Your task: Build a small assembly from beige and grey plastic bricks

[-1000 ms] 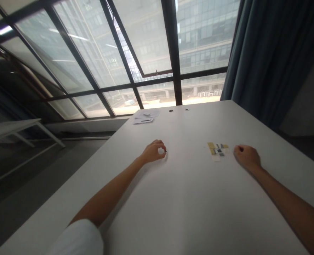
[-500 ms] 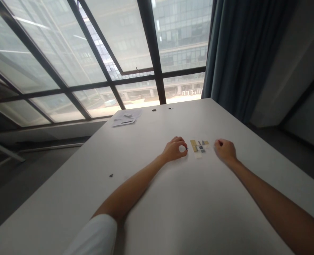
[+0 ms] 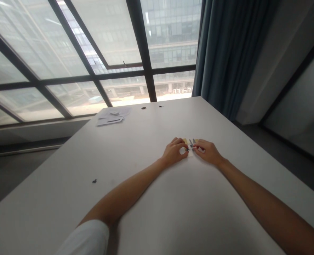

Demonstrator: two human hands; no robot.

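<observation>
Pinching a tiny dark piece [image 3: 188, 149] in the left hand [image 3: 175, 153], brought from nine o'clock up to the small yellow and grey tiles [image 3: 191, 141], just short of them half a second ago. Curling the right hand [image 3: 208, 152] fingertips onto those tiles from three o'clock, earlier gap closed; cannot tell whether gripping anything. Leaving the tiles flat on the white table [image 3: 172, 212], papers [image 3: 111, 119] far at ten o'clock.

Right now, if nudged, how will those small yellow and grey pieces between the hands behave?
The pieces look thin and tiny: probably light, easily scattered. Lying flat on the smooth table, they would likely slide, not roll.
</observation>
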